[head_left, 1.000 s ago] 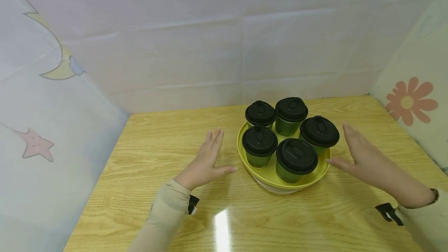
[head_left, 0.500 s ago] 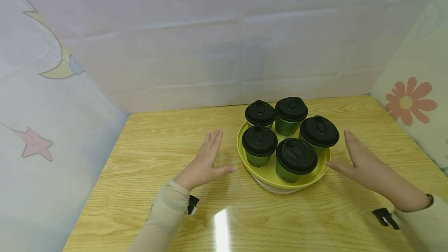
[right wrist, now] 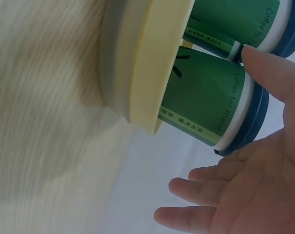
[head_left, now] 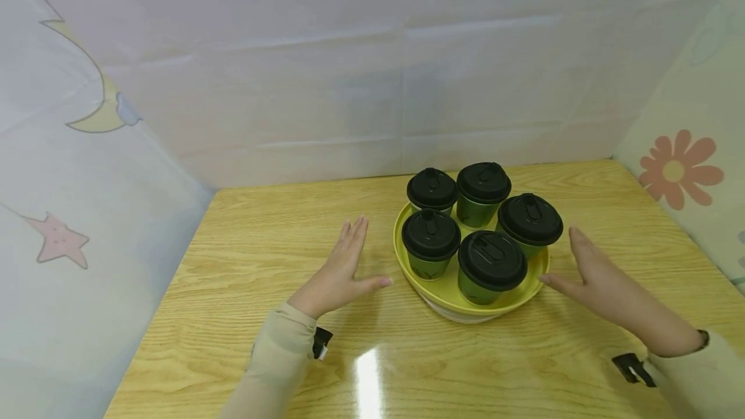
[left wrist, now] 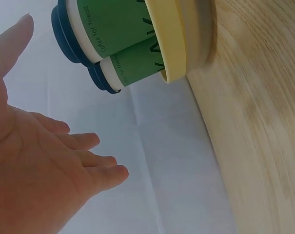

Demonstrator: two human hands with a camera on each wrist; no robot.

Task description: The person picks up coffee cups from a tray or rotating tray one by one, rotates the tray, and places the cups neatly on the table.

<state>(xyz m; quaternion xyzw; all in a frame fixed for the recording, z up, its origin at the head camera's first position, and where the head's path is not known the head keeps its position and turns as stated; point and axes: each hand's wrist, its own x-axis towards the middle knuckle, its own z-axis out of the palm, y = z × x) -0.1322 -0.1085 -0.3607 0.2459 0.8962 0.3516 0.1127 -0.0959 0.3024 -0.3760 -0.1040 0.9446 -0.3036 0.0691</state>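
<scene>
Several green paper coffee cups with black lids stand upright on a round yellow tray on the table. The front cup and the front left cup are nearest the wearer; the right cup shows its printed side in the right wrist view. My left hand is held left of the tray, apart from it, fingers straight and thumb spread. To the right of the tray, my right hand has its fingers extended and its thumb tip close by the tray's rim. Neither hand holds anything.
The tray rests on a pale round base. Wood-grain table extends on both sides. A white sheet wall rises behind, and printed side walls carry a star on the left and a flower on the right.
My right hand has moved slightly toward the wearer and a little left. The left hand, tray and cups have stayed in place.
</scene>
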